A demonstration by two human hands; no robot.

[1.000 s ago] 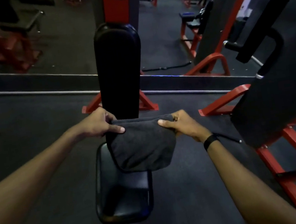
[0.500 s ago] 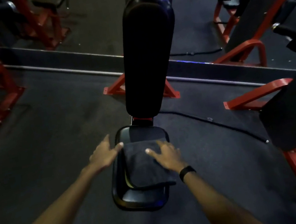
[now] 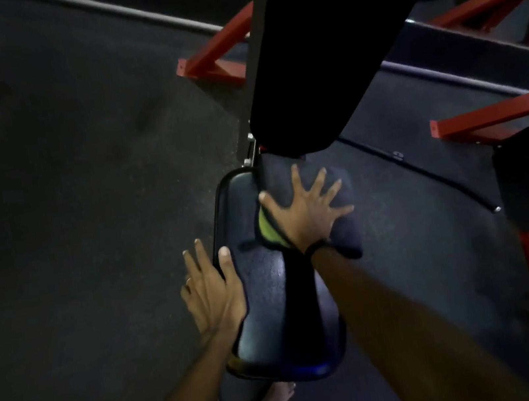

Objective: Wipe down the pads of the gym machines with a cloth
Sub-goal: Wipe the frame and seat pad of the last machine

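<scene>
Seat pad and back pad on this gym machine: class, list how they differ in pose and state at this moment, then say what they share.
The seat pad lies roughly flat; the back pad rises steeply above its far end. The seat pad has the cloth on it, pressed by the right hand, with the left hand at its left edge; nothing touches the back pad. The seat pad catches a sheen; the back pad looks plain dark. Both are black and padded.

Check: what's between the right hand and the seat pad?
The dark cloth. In the head view, the right hand lies flat on it with fingers spread, pressing it onto the far end of the seat pad.
</scene>
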